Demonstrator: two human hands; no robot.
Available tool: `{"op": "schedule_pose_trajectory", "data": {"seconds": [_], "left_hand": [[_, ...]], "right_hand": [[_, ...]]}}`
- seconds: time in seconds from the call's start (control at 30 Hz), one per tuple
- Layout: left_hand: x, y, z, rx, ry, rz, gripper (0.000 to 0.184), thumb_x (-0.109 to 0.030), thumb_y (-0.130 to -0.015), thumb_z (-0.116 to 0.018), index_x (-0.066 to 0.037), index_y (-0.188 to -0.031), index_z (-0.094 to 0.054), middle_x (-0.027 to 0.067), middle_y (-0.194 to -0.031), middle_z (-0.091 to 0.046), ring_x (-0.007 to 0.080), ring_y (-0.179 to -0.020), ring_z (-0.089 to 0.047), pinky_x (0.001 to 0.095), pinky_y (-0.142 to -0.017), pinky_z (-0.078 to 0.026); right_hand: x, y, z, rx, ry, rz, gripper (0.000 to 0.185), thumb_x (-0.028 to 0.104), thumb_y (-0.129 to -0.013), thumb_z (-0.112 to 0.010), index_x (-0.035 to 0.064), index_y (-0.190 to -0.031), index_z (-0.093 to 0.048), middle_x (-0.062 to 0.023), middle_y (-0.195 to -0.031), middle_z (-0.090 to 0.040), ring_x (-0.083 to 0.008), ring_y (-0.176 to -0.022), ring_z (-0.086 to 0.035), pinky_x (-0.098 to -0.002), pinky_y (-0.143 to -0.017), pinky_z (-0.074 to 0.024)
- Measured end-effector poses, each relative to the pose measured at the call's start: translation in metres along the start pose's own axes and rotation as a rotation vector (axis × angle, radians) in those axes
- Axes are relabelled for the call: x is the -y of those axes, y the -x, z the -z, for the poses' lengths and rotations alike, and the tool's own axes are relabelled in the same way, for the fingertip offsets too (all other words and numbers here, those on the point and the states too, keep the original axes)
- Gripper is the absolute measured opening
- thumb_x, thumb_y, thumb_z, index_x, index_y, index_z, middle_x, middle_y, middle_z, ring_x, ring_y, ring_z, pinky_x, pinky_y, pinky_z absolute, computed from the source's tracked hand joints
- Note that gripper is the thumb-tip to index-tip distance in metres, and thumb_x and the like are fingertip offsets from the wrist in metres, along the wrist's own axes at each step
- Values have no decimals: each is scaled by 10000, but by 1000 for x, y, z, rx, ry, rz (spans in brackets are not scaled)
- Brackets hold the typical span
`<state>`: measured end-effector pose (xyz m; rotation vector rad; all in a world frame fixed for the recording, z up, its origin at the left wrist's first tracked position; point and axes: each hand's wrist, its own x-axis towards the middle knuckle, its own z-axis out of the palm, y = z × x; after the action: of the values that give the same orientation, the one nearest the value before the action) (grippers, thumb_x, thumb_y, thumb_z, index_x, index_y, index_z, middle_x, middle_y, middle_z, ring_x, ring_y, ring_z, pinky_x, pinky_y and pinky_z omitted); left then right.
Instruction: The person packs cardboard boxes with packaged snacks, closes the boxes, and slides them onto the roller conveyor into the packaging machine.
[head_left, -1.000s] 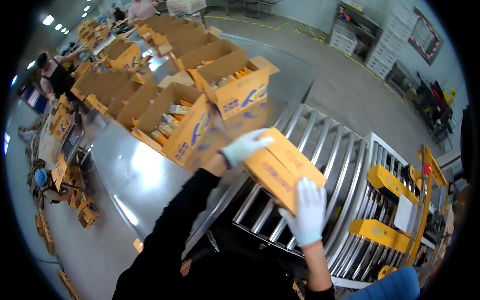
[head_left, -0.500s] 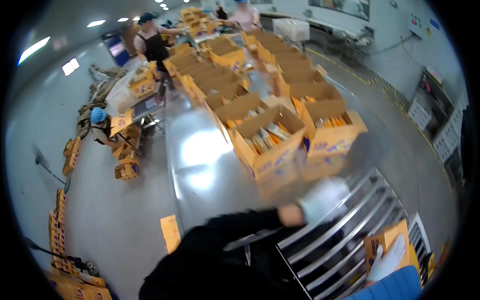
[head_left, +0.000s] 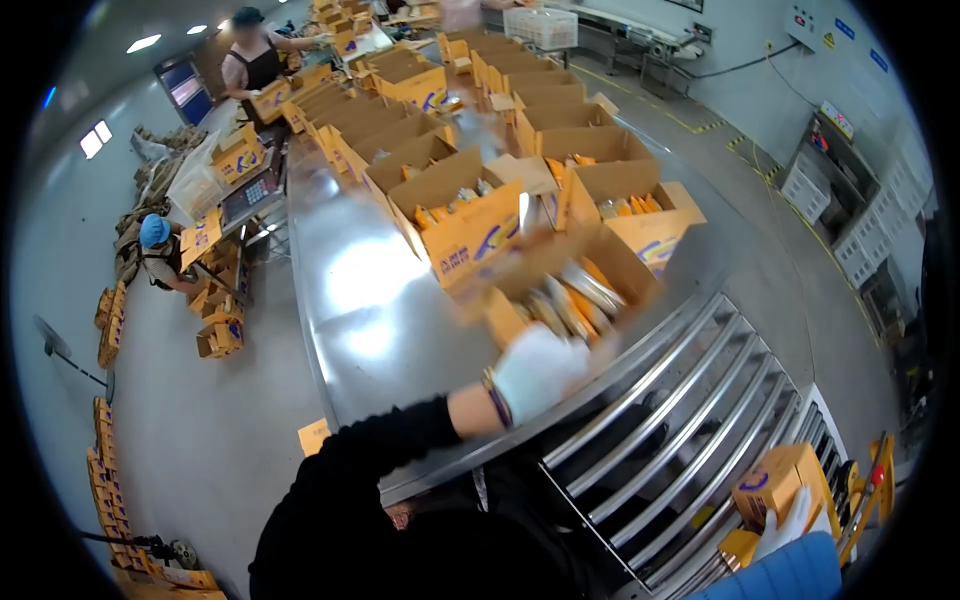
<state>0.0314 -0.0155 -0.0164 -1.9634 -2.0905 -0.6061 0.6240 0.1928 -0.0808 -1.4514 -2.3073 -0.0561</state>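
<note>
My left hand (head_left: pixel 542 372), in a white glove and black sleeve, is closed on the near side of an open cardboard box (head_left: pixel 504 318) at the front edge of the metal table (head_left: pixel 350 375). Orange and silver packets (head_left: pixel 575 305) fill the box, which is blurred by motion. Just behind it stands another open box (head_left: pixel 470 248) with similar packets, and to its right a further open box (head_left: pixel 655 232). My right hand does not show.
A roller conveyor (head_left: pixel 670 430) adjoins the table's front edge. At lower right, another person's gloved hand (head_left: pixel 787 525) touches a carton (head_left: pixel 775 483), beside a blue quilted covering (head_left: pixel 785 572). A co-worker (head_left: pixel 258 68) stands at far left, near a scale (head_left: pixel 250 197); another person (head_left: pixel 160 250) is lower down.
My left hand has moved left from above the rollers onto the front box. That box has come away from its row toward me. At lower right, the other person's carton has turned.
</note>
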Motion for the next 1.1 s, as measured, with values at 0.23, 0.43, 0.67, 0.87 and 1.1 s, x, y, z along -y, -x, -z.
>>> {"op": "schedule_pose_trajectory", "data": {"seconds": [0.23,0.43,0.67,0.87,1.1], "left_hand": [[-32,-15,0,88,836,-323,216,-260,-836,-805,-102,-940,-701,218,-1434,-555,300,-1448,-429,464,-1193,-329],[-61,-100,-37,823,910,-74,393,-403,-853,-779,-39,-979,-703,165,-1408,-580,361,-1286,-559,428,-1023,-485],[-79,-73,-86,55,913,285,650,-374,-890,-775,37,-1348,-566,208,-1333,-564,347,-1323,-498,436,-1143,-397],[-103,-102,-119,359,1103,406,670,-362,-951,-720,47,-1436,-502,259,-1333,-587,340,-1232,-599,404,-1082,-461],[-252,-126,-189,631,1261,-75,617,-335,-1009,-609,102,-1418,-457,289,-1332,-595,385,-1287,-568,418,-1105,-433]], "right_hand": [[284,-8,13,92,-245,458,730,254,-798,-763,9,-1435,-506,-227,-1418,-545,-417,-1355,-493,-583,-1187,-281],[221,-19,4,631,-965,-17,553,188,-727,-788,-31,-1220,-667,-196,-1315,-646,-420,-1252,-590,-495,-1165,-356],[304,-34,46,-31,60,282,946,493,-786,-832,-17,-1494,-467,-285,-1450,-532,-481,-1327,-511,-577,-1162,-351],[253,0,11,170,-82,106,939,82,-625,-827,-32,-1483,-464,-194,-1506,-501,-405,-1404,-444,-513,-1218,-298],[171,-74,-21,-33,179,-18,1035,269,-686,-887,-25,-1529,-365,-199,-1580,-407,-383,-1490,-335,-504,-1269,-214]]}}
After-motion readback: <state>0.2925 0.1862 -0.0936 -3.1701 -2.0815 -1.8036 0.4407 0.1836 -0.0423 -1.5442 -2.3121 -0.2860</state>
